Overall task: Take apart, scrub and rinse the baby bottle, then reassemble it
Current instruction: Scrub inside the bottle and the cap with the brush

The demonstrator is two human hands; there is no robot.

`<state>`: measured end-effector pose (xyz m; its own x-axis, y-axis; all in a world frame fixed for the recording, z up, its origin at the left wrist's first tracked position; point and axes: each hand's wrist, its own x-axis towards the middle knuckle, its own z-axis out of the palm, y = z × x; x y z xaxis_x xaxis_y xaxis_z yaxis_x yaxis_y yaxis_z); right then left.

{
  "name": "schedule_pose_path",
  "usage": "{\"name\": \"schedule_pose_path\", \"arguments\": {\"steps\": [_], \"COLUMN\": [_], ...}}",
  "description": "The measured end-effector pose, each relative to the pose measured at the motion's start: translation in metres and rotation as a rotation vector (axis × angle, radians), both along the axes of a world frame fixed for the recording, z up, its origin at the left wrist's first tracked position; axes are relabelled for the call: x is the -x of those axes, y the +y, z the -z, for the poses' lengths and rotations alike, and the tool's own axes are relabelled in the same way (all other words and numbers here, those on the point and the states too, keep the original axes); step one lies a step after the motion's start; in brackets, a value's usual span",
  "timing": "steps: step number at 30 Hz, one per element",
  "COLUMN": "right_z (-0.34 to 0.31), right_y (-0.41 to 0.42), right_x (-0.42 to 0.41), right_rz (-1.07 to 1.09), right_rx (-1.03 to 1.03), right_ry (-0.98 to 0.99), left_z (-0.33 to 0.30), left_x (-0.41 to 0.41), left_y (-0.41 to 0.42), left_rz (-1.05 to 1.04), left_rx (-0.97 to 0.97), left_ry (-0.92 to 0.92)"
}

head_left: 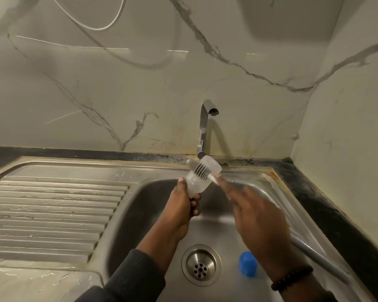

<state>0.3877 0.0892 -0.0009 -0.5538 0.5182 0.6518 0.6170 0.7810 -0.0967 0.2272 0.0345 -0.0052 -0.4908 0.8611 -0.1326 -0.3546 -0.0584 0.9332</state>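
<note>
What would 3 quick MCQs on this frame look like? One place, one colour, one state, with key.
1. Where does the cap lie?
A. on the drainboard
B. in the sink, right of the drain
C. on the counter behind the tap

2. What colour is the cap?
A. blue
B. red
C. white

3. What state is the tap in?
A. running hard
B. dripping into the bottle
C. off, no water showing

Key:
1 B: it lies on the floor of the sink, just right of the drain.
2 A: it is plainly blue against the steel.
3 C: no stream leaves the spout; the left hand holds the bottle while the right hand works the brush on it.
</note>
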Motion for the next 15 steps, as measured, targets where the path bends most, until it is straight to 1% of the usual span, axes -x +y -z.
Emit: {"name": "schedule_pose_path", "arguments": {"steps": [2, 5, 7, 8, 9, 11, 12, 13, 15], "right_z": [-0.003, -0.002, -0.008, -0.009, -0.008, 0.002, 0.008, 0.011, 0.005], "right_y": [0.002, -0.002, -0.001, -0.001, -0.001, -0.002, -0.004, -0.004, 0.005], "right_x": [-0.002, 0.001, 0.001, 0.000, -0.001, 0.000, 0.001, 0.001, -0.002], "right_rz": [0.035, 0.066, 0.114, 0.119, 0.073, -0.115, -0.164, -0.157, -0.051], "right_rx": [0.012, 0.020, 0.011, -0.002, -0.009, 0.025, 0.046, 0.058, 0.079], "right_ry": [0.031, 0.028, 0.087, 0.117, 0.116, -0.009, -0.093, -0.140, -0.068], "left_z": [0.001, 0.003, 0.003, 0.004, 0.004, 0.004, 0.004, 0.004, 0.004], "left_x": [0.000, 0.001, 0.001, 0.001, 0.002, 0.005, 0.007, 0.009, 0.013], "left_y": [0.001, 0.001, 0.001, 0.001, 0.001, 0.000, 0.000, -0.001, -0.002], "left_rz": [0.006, 0.016, 0.032, 0.041, 0.043, 0.032, 0.035, 0.041, 0.053], "left_rx": [0.029, 0.036, 0.037, 0.034, 0.033, 0.026, 0.011, -0.002, -0.007], "left_ry": [0.002, -0.035, -0.080, -0.112, -0.150, -0.222, -0.258, -0.297, -0.375]}}
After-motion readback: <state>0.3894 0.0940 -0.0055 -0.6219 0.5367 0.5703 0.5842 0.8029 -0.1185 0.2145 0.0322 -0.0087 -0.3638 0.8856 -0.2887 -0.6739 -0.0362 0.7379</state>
